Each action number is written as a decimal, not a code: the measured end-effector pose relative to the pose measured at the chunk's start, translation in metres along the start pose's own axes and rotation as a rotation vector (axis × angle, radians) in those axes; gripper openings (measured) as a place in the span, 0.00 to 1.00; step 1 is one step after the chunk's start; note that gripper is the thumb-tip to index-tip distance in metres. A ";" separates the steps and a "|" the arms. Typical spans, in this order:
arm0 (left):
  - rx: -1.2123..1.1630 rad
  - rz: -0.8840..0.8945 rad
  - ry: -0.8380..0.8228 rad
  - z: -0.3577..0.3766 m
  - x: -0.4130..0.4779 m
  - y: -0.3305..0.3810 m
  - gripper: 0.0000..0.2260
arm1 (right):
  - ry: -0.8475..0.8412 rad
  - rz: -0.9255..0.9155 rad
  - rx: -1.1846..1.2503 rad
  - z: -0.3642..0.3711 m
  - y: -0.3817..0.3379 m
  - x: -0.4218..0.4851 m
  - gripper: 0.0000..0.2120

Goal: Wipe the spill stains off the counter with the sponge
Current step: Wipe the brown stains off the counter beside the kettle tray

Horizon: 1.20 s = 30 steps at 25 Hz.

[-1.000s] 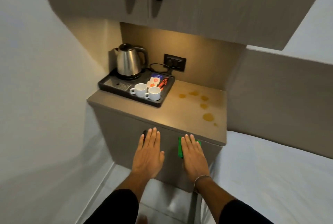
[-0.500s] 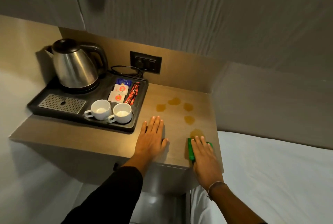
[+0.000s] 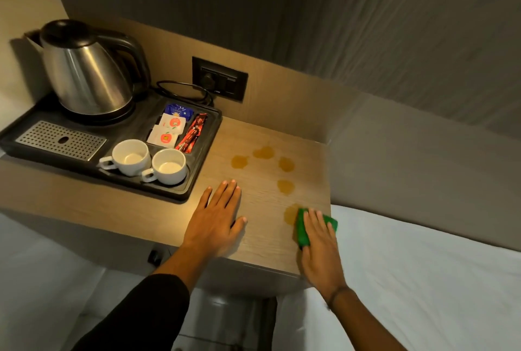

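— Nearest?
— Right hand (image 3: pixel 320 252) at the near right corner of the bench (image 3: pixel 262 240), pressed flat on the green sponge (image 3: pixel 303 233). Fingers (image 3: pixel 315 221) straight and slightly apart, laid over the top of it, not curled around.
— And the sponge itself?
— Flat on the bench, right at the right edge, one corner poking out beyond the fingertips toward the white bed (image 3: pixel 423 280). Touching the nearest spill stain (image 3: pixel 290 214), overlapping its right side.
— Left hand (image 3: pixel 215 221)?
— Palm down on bare bench, left of the sponge, well apart from it. Fingers extended and close together, thumb out to the right, holding nothing. Dark sleeve (image 3: pixel 146 314) below the wrist.
— Farther back?
— Four more amber stains: one (image 3: pixel 285 186) just beyond the sponge, then three in a row farther off (image 3: pixel 239 161), (image 3: pixel 263 152), (image 3: pixel 286 164). All apart from each other.
— Left side?
— Black tray (image 3: pixel 194 181), its near right corner just beside the left fingertips. Two white cups (image 3: pixel 131 156) (image 3: pixel 168 166) upright at its near edge, sachets (image 3: pixel 169 130) behind them, a metal grille (image 3: pixel 60 140) to the left.
— Farthest?
— Steel kettle (image 3: pixel 87 74) upright at the tray's far left, and a black wall socket (image 3: pixel 220 78) behind, cord plugged in.
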<state>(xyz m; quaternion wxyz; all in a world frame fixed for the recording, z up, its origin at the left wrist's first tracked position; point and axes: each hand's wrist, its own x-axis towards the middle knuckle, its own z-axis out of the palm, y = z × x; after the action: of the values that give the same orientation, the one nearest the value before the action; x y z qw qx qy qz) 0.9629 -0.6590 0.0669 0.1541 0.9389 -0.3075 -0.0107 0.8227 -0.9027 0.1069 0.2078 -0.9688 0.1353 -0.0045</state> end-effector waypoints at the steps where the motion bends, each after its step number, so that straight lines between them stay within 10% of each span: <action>1: -0.004 -0.004 0.001 0.001 0.000 0.001 0.34 | -0.007 0.014 0.016 0.000 -0.013 0.016 0.36; 6: -0.015 -0.010 0.010 0.004 0.000 0.000 0.34 | -0.129 -0.225 0.011 0.013 -0.001 -0.037 0.39; 13: -0.023 -0.016 0.008 0.009 0.000 -0.002 0.33 | 0.030 -0.037 0.031 -0.006 -0.019 0.079 0.35; 18: -0.011 -0.025 0.022 0.010 0.001 -0.001 0.33 | -0.145 -0.367 0.018 0.022 -0.018 0.014 0.39; 27: -0.059 -0.015 0.024 0.008 0.000 -0.001 0.33 | 0.012 -0.074 -0.011 -0.008 -0.028 0.164 0.33; 30: -0.052 -0.020 0.022 0.007 0.000 0.000 0.33 | -0.067 -0.264 0.034 0.020 -0.045 0.140 0.36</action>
<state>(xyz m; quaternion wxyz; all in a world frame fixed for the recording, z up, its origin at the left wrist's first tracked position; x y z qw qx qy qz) 0.9617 -0.6610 0.0598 0.1815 0.9377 -0.2961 -0.0099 0.9703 -0.8922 0.1003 0.2262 -0.9741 -0.0007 -0.0019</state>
